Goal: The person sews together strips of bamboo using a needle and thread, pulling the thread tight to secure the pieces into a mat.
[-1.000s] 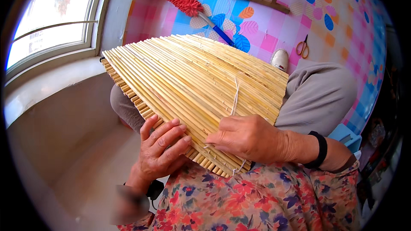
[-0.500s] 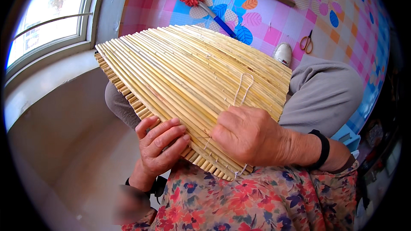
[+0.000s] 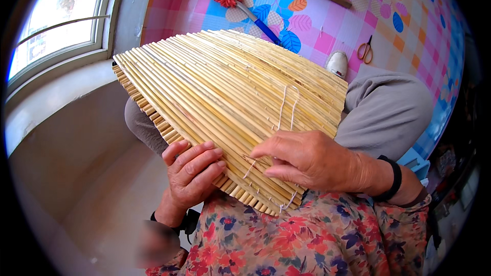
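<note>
Clearly, the left hand (image 3: 194, 173) grips the stick mat (image 3: 220, 94).

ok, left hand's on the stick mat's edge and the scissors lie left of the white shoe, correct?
No: in the head view the scissors lie right of the white shoe. The left hand is on the edge of the stick mat.
</note>
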Motion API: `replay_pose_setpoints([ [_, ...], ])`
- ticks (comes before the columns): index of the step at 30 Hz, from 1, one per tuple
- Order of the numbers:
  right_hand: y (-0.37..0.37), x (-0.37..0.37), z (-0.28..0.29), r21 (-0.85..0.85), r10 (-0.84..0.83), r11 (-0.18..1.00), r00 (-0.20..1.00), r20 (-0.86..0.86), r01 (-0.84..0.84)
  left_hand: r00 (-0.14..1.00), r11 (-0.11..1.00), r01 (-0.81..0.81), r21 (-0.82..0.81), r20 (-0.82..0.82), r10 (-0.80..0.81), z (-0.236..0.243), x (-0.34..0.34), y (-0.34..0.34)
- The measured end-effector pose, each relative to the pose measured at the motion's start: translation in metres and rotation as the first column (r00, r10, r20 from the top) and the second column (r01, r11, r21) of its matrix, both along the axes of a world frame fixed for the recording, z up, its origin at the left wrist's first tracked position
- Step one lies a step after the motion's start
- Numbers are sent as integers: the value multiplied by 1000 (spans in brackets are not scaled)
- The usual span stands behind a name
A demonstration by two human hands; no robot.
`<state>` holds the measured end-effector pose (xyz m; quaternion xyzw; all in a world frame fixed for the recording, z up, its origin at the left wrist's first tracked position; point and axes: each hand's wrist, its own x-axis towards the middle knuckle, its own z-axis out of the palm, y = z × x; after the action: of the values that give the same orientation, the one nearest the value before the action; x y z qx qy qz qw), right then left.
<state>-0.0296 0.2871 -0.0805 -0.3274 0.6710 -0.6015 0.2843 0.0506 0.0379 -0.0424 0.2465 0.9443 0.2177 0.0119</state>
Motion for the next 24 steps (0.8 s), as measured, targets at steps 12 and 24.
replay_pose_setpoints([
  [12,-1,10,-4,-7,106,994,994,30,-106,999,1000,12,2,41,-12,-3,1,-3],
  [24,1,3,2,51,139,990,987,-83,-135,1000,1000,8,23,17,-8,-7,4,-7],
])
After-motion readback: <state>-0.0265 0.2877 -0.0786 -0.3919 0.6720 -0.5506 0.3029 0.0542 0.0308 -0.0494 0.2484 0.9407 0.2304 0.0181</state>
